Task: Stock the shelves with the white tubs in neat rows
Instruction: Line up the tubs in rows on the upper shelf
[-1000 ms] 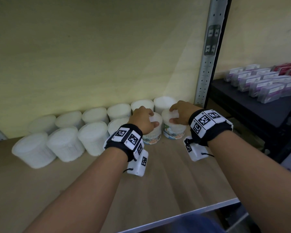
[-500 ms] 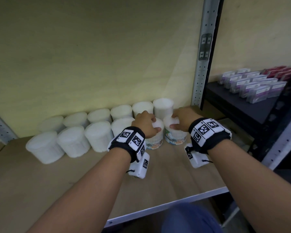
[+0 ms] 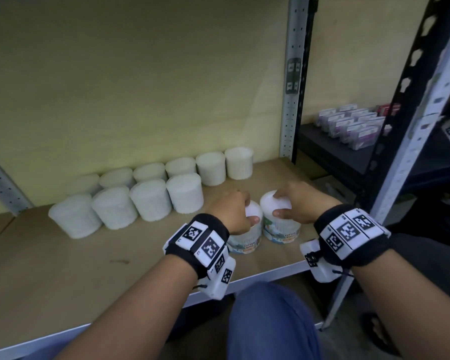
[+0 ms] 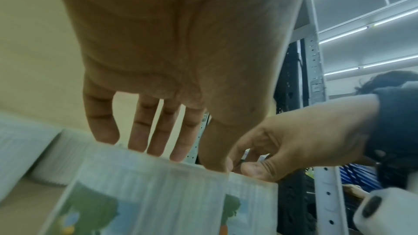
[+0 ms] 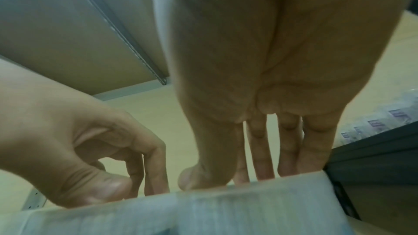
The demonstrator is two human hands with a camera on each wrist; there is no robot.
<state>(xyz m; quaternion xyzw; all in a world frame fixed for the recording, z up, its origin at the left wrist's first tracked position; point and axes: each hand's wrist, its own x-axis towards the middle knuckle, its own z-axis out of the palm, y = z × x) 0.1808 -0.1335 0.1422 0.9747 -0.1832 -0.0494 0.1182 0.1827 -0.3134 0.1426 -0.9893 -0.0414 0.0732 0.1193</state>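
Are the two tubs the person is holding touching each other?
Touching. In the head view the left-hand tub and right-hand tub stand side by side, no shelf showing between them.

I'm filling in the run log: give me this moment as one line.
left hand: grips left tub | right hand: grips right tub | tubs: side by side near shelf front | rows: behind

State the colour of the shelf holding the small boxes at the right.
Black. The shelf under the small boxes shows best in the head view.
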